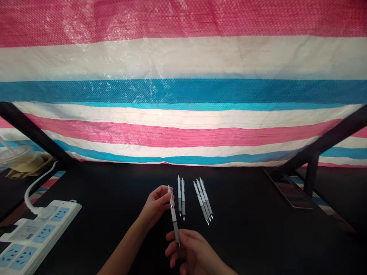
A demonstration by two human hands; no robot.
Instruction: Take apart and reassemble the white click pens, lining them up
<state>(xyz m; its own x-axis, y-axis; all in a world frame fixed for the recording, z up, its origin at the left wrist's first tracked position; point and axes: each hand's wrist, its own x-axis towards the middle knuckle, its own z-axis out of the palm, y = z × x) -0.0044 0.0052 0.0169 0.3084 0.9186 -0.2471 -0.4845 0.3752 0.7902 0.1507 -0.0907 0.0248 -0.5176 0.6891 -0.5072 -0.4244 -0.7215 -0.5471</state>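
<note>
A white pen with a grey grip (173, 214) is held at a slant over the dark table. My left hand (156, 204) is closed on its upper end, near the push button and clip. At the lower end, my right hand (193, 250) has thumb and forefinger on either side of the grey grip close to the metal tip, the other fingers loosely curled. Just beyond my hands lie two similar pens (181, 196) side by side, tips toward me. Right of those, a group of three more pens (203, 200) lies slanted.
A white power strip (61, 229) with blue sockets and a plugged-in cable is at the left. A dark flat phone-like device (286, 189) lies at the right beside a black frame leg (311, 172). Striped sheeting (183, 91) hangs behind the black table (243, 236). A plastic cup (15, 156) stands far left.
</note>
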